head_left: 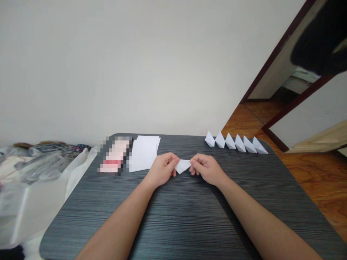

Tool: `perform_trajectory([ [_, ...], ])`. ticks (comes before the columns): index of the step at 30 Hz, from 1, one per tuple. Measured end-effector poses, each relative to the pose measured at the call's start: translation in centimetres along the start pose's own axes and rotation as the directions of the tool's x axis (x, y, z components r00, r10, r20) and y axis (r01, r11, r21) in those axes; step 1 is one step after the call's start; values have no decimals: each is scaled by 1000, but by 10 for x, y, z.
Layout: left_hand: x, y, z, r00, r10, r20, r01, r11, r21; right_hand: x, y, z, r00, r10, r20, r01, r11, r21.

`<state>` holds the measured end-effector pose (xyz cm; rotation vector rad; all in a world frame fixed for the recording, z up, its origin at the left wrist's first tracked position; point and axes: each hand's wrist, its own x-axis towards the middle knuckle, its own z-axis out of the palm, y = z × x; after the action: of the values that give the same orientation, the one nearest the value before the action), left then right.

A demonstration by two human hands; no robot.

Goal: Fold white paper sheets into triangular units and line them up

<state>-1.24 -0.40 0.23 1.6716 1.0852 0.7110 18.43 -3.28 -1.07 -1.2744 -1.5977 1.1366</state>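
A small folded white paper (182, 167) is held over the middle of the dark table, its lower edge coming to a point. My left hand (163, 168) pinches its left corner between thumb and fingers. At the opposite corner, my right hand (206, 167) grips it the same way. Both hands are closed, and the corners themselves are hidden under the fingertips. Just behind my left hand lies a stack of white paper sheets (143, 153), slightly fanned out. Several folded white paper boats (230, 141) stand in a row at the back right.
The dark wood-grain table (173, 224) backs onto a pale wall (162, 65). A pixelated flat item (115, 155) lies at its back left. Plastic bags and cloth (40, 169) sit beyond the left edge. To the right are a wooden floor (317, 177) and a doorway.
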Motion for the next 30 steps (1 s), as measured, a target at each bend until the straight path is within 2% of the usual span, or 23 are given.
perform_trajectory([
  [6,-2,2,0,1000,28,-4,-27,996,89,1,2,-1,1000,13,22,-13,1000,26],
  [12,-1,0,-1,999,35,18,-36,995,88,0,1,-2,997,19,78,-21,999,29],
  [30,-2,4,-1,998,38,48,-42,995,86,0,1,-4,988,-48,146,46,999,18],
])
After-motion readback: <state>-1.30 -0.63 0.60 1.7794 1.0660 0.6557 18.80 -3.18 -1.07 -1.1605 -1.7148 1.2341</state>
